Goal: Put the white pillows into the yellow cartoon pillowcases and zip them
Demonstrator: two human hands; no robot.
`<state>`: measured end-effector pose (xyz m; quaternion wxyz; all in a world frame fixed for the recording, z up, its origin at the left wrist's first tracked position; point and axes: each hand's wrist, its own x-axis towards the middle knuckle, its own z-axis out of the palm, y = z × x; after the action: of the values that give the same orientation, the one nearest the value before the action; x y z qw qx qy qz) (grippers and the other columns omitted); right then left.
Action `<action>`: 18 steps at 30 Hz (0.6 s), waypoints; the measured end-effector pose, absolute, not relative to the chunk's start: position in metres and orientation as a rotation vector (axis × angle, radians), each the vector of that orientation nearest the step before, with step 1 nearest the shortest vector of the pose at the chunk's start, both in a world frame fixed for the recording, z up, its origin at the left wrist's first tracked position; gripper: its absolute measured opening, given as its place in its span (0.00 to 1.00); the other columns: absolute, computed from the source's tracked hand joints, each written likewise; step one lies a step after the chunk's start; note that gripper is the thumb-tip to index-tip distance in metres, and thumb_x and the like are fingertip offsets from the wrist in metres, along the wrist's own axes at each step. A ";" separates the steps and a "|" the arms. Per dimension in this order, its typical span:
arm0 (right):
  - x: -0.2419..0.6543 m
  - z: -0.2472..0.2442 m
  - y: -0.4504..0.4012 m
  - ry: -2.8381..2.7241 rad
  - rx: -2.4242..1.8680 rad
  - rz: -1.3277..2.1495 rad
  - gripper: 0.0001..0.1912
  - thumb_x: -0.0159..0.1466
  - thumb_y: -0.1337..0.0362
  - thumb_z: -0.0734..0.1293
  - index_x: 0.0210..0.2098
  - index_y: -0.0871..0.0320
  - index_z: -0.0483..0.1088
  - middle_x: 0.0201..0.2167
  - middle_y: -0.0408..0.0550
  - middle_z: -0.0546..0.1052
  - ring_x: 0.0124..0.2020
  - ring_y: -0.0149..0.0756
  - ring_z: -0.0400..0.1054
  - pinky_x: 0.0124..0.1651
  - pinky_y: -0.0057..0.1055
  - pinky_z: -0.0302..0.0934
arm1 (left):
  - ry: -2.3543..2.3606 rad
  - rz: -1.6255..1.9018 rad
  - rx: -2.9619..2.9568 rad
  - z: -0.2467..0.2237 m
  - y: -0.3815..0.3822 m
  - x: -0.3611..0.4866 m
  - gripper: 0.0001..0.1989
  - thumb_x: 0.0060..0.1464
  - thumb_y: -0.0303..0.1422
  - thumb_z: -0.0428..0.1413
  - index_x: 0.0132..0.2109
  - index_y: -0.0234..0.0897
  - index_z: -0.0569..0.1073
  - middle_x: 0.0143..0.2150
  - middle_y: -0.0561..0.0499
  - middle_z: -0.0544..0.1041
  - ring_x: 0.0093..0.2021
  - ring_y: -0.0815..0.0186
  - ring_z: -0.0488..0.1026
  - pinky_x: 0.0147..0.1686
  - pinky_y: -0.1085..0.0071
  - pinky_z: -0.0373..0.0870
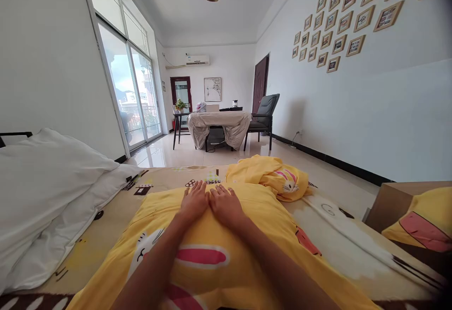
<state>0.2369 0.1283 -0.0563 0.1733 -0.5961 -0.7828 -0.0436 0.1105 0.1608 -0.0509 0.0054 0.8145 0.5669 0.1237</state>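
A soft yellow cloth lies spread on the bed, a bit wrinkly, with a sleepy white bunny and long pink ears on it. The left hand and right hand rest flat on it, side by side, fingers straight and a little apart. Past them sits a crumpled yellow bundle; a white pillow is at left.

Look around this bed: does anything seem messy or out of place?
A yellow bundle lies crumpled toward the far side of the bed, odd beside the more spread-out yellow cloth. More yellow fabric sits bunched at the right-hand box. Nothing looks spilled or damaged.
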 end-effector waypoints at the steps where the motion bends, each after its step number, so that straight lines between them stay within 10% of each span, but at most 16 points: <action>1: 0.238 -0.068 0.137 -2.210 -1.725 -0.086 0.25 0.69 0.56 0.52 0.59 0.62 0.63 0.62 0.60 0.62 0.65 0.44 0.53 0.64 0.47 0.45 | 1.788 0.382 2.534 -0.063 0.166 0.106 0.26 0.63 0.36 0.38 0.65 0.33 0.57 0.68 0.42 0.56 0.68 0.59 0.51 0.64 0.51 0.50; 8: 0.249 -0.154 0.153 -2.129 -1.660 -0.171 0.30 0.69 0.48 0.48 0.65 0.55 0.55 0.66 0.51 0.56 0.67 0.40 0.46 0.67 0.43 0.37 | 1.840 0.570 2.591 -0.150 0.166 0.086 0.27 0.63 0.39 0.41 0.66 0.38 0.56 0.69 0.49 0.53 0.69 0.60 0.50 0.65 0.53 0.49; 18: 0.296 -0.142 0.147 -2.066 -1.806 -0.345 0.29 0.69 0.52 0.51 0.65 0.57 0.56 0.66 0.51 0.57 0.67 0.41 0.48 0.67 0.47 0.37 | 2.047 0.615 2.502 -0.134 0.163 0.050 0.26 0.63 0.43 0.39 0.65 0.42 0.59 0.68 0.49 0.56 0.68 0.60 0.52 0.65 0.51 0.47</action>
<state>0.2957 0.1466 -0.1424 0.1869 -0.6416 -0.7338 -0.1227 0.0502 0.1627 -0.1343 -0.0742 0.7582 0.6204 0.1863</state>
